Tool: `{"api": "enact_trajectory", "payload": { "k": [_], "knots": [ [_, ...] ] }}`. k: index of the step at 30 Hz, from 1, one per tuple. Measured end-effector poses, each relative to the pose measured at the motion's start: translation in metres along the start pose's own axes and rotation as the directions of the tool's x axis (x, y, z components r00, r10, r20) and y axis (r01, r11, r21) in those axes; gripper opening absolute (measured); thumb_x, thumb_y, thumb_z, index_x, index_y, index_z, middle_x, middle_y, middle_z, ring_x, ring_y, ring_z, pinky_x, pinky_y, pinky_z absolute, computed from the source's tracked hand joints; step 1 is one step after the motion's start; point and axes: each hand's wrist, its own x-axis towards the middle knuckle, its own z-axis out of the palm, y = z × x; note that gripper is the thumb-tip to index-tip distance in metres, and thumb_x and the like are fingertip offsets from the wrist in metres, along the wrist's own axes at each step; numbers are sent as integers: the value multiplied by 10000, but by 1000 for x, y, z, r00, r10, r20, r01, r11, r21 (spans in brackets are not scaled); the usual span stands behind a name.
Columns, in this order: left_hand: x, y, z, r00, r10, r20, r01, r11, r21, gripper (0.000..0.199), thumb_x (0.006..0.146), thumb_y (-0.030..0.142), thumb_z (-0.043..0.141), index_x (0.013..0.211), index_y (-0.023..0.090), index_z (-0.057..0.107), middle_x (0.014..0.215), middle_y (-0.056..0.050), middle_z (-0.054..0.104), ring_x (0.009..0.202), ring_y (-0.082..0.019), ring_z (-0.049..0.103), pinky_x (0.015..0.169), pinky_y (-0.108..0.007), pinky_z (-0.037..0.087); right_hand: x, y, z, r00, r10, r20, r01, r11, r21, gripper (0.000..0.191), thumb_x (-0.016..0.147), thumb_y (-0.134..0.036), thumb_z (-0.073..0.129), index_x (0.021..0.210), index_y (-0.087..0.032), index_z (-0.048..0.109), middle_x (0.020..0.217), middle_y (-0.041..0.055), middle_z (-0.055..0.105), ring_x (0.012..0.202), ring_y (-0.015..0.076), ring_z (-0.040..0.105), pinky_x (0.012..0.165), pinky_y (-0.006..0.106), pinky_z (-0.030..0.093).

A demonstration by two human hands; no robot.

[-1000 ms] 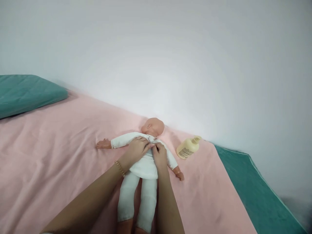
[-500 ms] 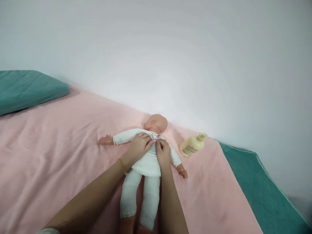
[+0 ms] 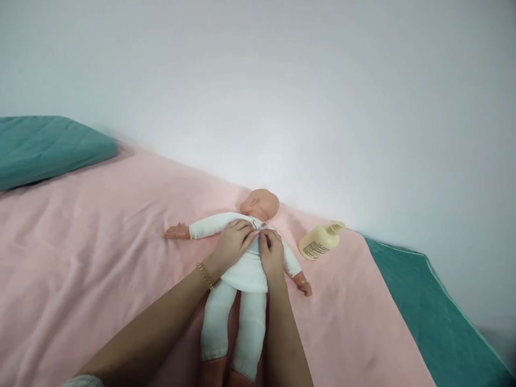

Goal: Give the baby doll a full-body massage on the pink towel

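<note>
Room leftward
I can cross wrinkled pink cloth beside the white-clothed plastic doll; a yellow plastic pump bottle blocks my right, a flat white wall ahead.

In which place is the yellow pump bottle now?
In the head view, the yellow pump bottle is on the pink sheet, to the right of the doll, close to the wall.

The person's left hand and right hand touch a doll near the far edge of a pink sheet, beside a bottle.
</note>
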Motion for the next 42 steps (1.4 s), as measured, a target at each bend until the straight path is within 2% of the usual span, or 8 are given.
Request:
{"api": "enact_trajectory", "payload": {
  "k": [6, 15, 19, 22, 27, 31, 37, 42],
  "knots": [
    [2, 2, 1, 997, -41, 69, 38, 999, 37, 294, 1000, 308, 401, 1004, 167, 659, 1032, -85, 681, 1029, -239, 577, 954, -430, 447, 0, -3, 1, 999, -21, 28, 21, 1000, -8, 287, 893, -307, 461, 1034, -202, 687, 1133, 111, 674, 1113, 237, 558, 1000, 382, 398],
    [4, 4, -2, 984, -102, 148, 96, 994, 44, 297, 993, 315, 413, 1008, 146, 657, 1014, -97, 675, 1006, -252, 576, 916, -429, 459, 3, -5, 4, 996, -25, 91, 26, 1000, -9, 269, 872, -272, 480, 1000, -217, 710, 1093, 91, 706, 1071, 229, 592, 1009, 376, 392],
    [3, 2, -3, 991, -96, 98, 100, 994, -46, 290, 995, 298, 406, 1020, 163, 662, 1031, -89, 682, 1000, -237, 592, 920, -422, 468, 2, -5, 2, 998, -21, 51, 21, 1000, -6, 277, 895, -310, 469, 1000, -207, 704, 1077, 100, 700, 1060, 233, 591, 986, 374, 413],
    [1, 3, -8, 996, -93, -15, 89, 983, -158, 295, 998, 291, 400, 1040, 167, 665, 1075, -87, 687, 1032, -222, 599, 957, -407, 466, -3, -6, -2, 1000, -12, -23, 12, 1000, 1, 333, 927, -341, 416, 1047, -191, 688, 1130, 123, 670, 1098, 234, 570, 986, 374, 417],
    [-10, 13, -23, 978, -115, -172, 73, 970, -231, 313, 996, 309, 396, 954, 197, 684, 1093, -70, 696, 1074, -223, 591, 986, -422, 450, -23, -11, -10, 985, 24, -173, -21, 1000, 20, 397, 945, -377, 374, 1059, -172, 694, 1157, 151, 620, 1159, 261, 521, 1005, 408, 405],
    [-26, 24, -30, 969, -122, -214, 64, 964, -259, 354, 1002, 312, 376, 872, 199, 684, 1035, -66, 706, 1029, -218, 598, 940, -410, 459, -47, -14, -13, 976, 55, -212, -45, 998, 52, 389, 915, -416, 428, 982, -182, 731, 1129, 149, 606, 1136, 295, 525, 947, 436, 445],
    [-60, 36, -36, 978, -87, -189, 39, 968, -246, 366, 1010, 305, 349, 852, 192, 659, 847, -52, 691, 854, -196, 600, 856, -387, 461, -84, -12, -16, 980, 75, -183, -65, 996, 61, 337, 912, -390, 425, 864, -299, 746, 875, 80, 639, 1000, 318, 582, 901, 506, 446],
    [-71, 37, -35, 999, -2, -47, -14, 943, -333, 454, 1012, 379, 317, 759, 193, 644, 692, -53, 642, 704, -185, 574, 694, -342, 461, -96, -8, -16, 994, 89, -66, -86, 995, 46, 349, 895, -353, 414, 737, -319, 724, 752, 62, 626, 898, 325, 609, 819, 515, 466]
  ]
}}
